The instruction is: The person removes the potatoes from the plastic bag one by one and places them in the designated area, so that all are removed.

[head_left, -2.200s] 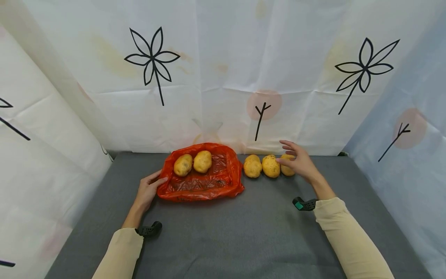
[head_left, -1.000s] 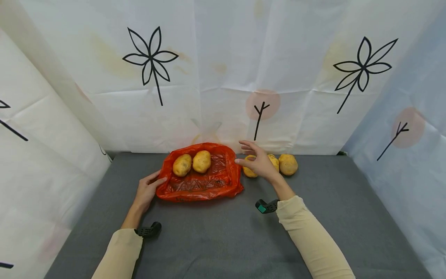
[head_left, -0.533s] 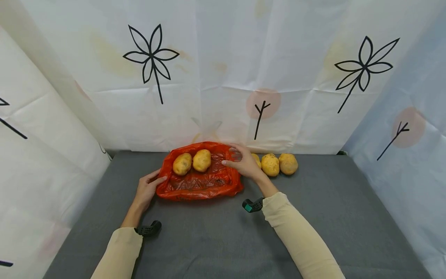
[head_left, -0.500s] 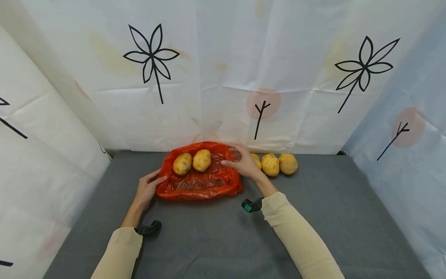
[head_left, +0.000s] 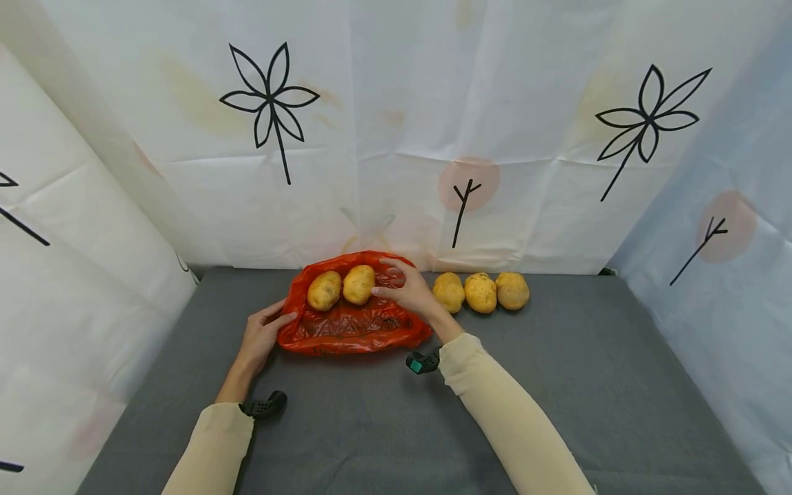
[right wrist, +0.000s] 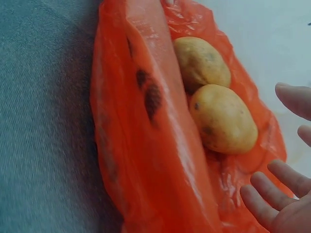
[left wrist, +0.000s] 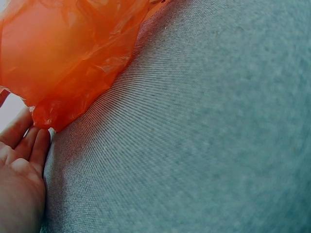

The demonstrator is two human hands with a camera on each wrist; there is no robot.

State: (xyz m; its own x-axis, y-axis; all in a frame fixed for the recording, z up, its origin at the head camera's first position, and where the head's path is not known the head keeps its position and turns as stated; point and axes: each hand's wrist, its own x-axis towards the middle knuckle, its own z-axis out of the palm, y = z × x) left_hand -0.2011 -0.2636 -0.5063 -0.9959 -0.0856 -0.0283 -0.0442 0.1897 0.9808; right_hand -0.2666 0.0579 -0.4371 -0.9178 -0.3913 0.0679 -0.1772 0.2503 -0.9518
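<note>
A red plastic bag (head_left: pixel 365 344) lies spread with its mouth up on the grey table, its rim folded out. Two potatoes, one on the left (head_left: pixel 324 291) and one on the right (head_left: pixel 359 284), lie in its far left part. My left hand (head_left: pixel 260 337) holds the bag's left rim between thumb and fingers; in the left wrist view its fingertips (left wrist: pixel 41 138) meet the bag's lower edge. Over the bag's right side is my right hand (head_left: pixel 410 291), fingers spread with nothing in them, thumb tip right beside the right potato. The right wrist view shows both potatoes (right wrist: pixel 223 119) before that hand.
Three more potatoes stand in a row right of the bag: one nearest it (head_left: pixel 448 292), a middle one (head_left: pixel 480 293) and a far right one (head_left: pixel 512 291). A white patterned curtain (head_left: pixel 396 137) closes off the table's back and sides. The grey tabletop (head_left: pixel 371 426) stretches toward me.
My right hand has moved left from above the rightmost potato, past the row, to over the bag beside the potatoes in it. My left hand and the bag have stayed in place.
</note>
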